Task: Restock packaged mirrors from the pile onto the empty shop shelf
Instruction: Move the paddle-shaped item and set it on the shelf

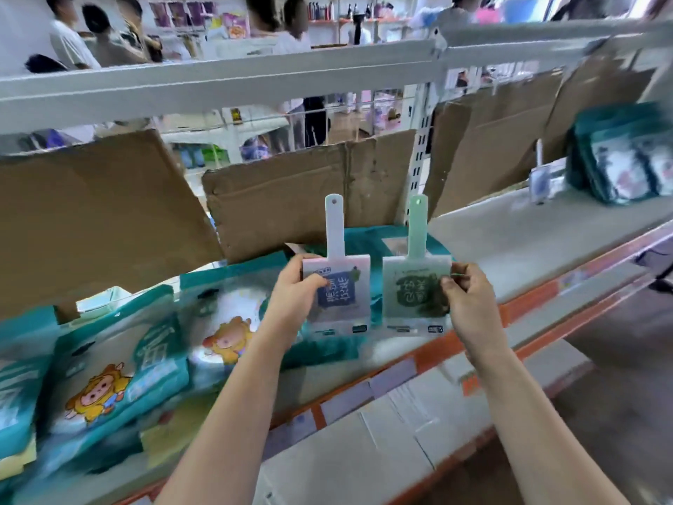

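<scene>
2 mirrors (342, 271) between fingers (316, 285) (upright)

Teal packs printed with a yellow cartoon animal (98, 391) lie at eight o'clock. Brown cardboard sheets (309, 191) stand upright at twelve, with blurred shoppers (73, 41) beyond at eleven. More teal packs (626, 158), probably the same goods, sit at two. A pale taped carton (382, 431) lies at six.

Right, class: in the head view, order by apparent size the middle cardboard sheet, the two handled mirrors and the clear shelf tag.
1. Cardboard sheet.
2. White-handled mirror and green-handled mirror: alike, unranked.
3. Shelf tag, smallest, though it sits farther away.
</scene>
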A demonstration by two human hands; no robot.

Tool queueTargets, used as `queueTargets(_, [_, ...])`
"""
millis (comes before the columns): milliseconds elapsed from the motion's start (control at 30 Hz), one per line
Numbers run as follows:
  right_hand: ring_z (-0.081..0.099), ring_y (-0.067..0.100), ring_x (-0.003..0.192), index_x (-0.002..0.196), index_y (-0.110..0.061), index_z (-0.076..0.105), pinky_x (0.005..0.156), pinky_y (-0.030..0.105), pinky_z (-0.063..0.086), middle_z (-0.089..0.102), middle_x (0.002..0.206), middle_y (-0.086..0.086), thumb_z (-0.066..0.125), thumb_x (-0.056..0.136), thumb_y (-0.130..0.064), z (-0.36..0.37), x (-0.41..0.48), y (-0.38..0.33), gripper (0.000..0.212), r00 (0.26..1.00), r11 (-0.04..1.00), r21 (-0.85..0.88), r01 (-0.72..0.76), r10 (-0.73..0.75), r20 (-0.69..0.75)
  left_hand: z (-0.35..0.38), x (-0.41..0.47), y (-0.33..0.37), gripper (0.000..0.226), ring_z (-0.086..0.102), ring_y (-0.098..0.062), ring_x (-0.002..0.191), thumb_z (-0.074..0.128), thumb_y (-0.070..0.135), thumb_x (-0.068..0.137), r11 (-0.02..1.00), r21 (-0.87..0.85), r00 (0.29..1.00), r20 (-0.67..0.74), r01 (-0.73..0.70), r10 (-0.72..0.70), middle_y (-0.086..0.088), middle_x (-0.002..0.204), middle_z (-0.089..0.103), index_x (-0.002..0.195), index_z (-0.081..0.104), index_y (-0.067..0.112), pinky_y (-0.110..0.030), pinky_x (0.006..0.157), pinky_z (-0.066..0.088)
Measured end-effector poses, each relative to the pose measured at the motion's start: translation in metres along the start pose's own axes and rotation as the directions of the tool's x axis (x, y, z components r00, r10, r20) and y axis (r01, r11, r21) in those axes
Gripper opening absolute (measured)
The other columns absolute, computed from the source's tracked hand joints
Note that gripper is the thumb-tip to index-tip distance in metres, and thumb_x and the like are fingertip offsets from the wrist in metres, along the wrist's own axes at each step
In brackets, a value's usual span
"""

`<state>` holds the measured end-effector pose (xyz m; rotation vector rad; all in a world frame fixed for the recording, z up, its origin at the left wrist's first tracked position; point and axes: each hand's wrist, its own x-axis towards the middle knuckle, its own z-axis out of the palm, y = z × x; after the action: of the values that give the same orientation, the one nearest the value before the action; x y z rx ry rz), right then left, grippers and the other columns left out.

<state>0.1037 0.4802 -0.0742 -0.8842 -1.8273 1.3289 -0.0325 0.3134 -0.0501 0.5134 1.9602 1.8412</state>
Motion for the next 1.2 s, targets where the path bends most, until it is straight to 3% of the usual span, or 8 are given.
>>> queueTargets(167, [0.057, 0.024, 0.098, 0.1, -0.015, 0.051, 0.079, 0.032, 0.044, 0.062, 0.105, 0.01, 0.045, 0.096, -0.006, -0.074, 0.032, 0.024, 0.011, 0.999, 1.0, -0.023, -0.011, 0.01, -0.049, 0.09, 0.01, -0.001, 0.03, 0.056, -0.025, 0.087, 0.038, -0.006, 0.09, 0.999, -0.014, 0.996, 0.08, -0.03, 0.031, -0.011, 0.092, 0.06, 0.084, 0.056, 0.017, -0.039, 0.076, 0.047])
queueTargets(400, [0.058, 0.028, 0.102, 0.107, -0.015, 0.051, 0.087, 0.041, 0.047, 0.062, 0.108, 0.013, 0.045, 0.096, -0.008, -0.16, 0.07, 0.065, 0.014, 0.99, 0.997, -0.05, -0.057, 0.05, -0.128, 0.206, 0.023, -0.007, 0.032, 0.057, -0.013, 0.075, 0.035, -0.006, 0.093, 1.0, -0.001, 0.987, 0.159, -0.02, 0.02, -0.006, 0.09, 0.061, 0.089, 0.054, 0.02, -0.02, 0.055, 0.049])
queueTargets(567, [0.055, 0.016, 0.093, 0.102, -0.019, 0.049, 0.072, 0.027, 0.039, 0.059, 0.094, -0.003, 0.043, 0.097, -0.007, -0.213, 0.091, 0.086, 0.015, 0.975, 0.996, -0.04, -0.077, 0.066, -0.211, 0.279, 0.036, -0.008, 0.022, 0.065, -0.02, 0.086, 0.039, 0.002, 0.096, 0.998, 0.04, 0.97, 0.235, 0.054, -0.062, -0.006, 0.094, 0.065, 0.09, 0.052, 0.02, -0.037, 0.072, 0.055])
queueTargets(667, [0.056, 0.016, 0.095, 0.103, -0.017, 0.051, 0.064, 0.022, 0.039, 0.06, 0.099, 0.0, 0.042, 0.097, -0.006, -0.241, 0.113, 0.101, 0.015, 0.962, 0.994, 0.008, -0.107, 0.105, -0.251, 0.321, 0.052, -0.009, 0.018, 0.065, -0.024, 0.09, 0.041, 0.005, 0.096, 0.996, 0.082, 0.96, 0.275, 0.037, -0.058, -0.009, 0.098, 0.066, 0.093, 0.052, 0.018, -0.039, 0.077, 0.055])
queueTargets(867, [0.058, 0.022, 0.099, 0.097, -0.023, 0.051, 0.082, 0.038, 0.048, 0.063, 0.101, 0.003, 0.044, 0.096, -0.006, -0.291, 0.185, 0.132, 0.018, 0.93, 0.989, -0.006, -0.146, 0.135, -0.342, 0.408, 0.098, -0.006, 0.02, 0.062, -0.013, 0.072, 0.04, -0.001, 0.094, 0.999, 0.011, 0.938, 0.345, 0.042, -0.043, -0.005, 0.088, 0.063, 0.092, 0.053, 0.014, -0.019, 0.05, 0.048])
queueTargets(1000, [0.056, 0.026, 0.081, 0.084, -0.028, 0.05, 0.067, 0.038, 0.043, 0.064, 0.096, 0.011, 0.044, 0.093, -0.01, -0.318, 0.242, 0.146, 0.02, 0.92, 0.989, -0.034, -0.141, 0.118, -0.374, 0.462, 0.137, -0.001, 0.021, 0.062, -0.017, 0.076, 0.04, -0.002, 0.093, 0.999, -0.008, 0.94, 0.337, 0.05, -0.045, -0.006, 0.09, 0.065, 0.096, 0.055, 0.013, -0.021, 0.051, 0.047])
queueTargets(1133, [0.059, 0.025, 0.094, 0.088, -0.026, 0.051, 0.083, 0.043, 0.047, 0.064, 0.095, 0.003, 0.044, 0.095, -0.007, -0.341, 0.291, 0.154, 0.022, 0.919, 0.99, -0.007, -0.139, 0.126, -0.374, 0.507, 0.17, 0.007, 0.021, 0.06, -0.014, 0.076, 0.04, 0.0, 0.095, 0.997, 0.002, 0.938, 0.339, 0.077, -0.073, -0.003, 0.09, 0.064, 0.094, 0.053, 0.016, -0.02, 0.052, 0.046])
queueTargets(1200, [0.059, 0.023, 0.097, 0.088, -0.027, 0.051, 0.085, 0.043, 0.047, 0.064, 0.096, 0.002, 0.044, 0.096, -0.007, -0.35, 0.313, 0.157, 0.023, 0.919, 0.989, 0.006, -0.148, 0.14, -0.369, 0.524, 0.187, 0.009, 0.022, 0.061, -0.017, 0.081, 0.041, 0.001, 0.094, 0.996, 0.023, 0.943, 0.32, 0.088, -0.091, -0.006, 0.095, 0.064, 0.09, 0.052, 0.019, -0.026, 0.061, 0.049])
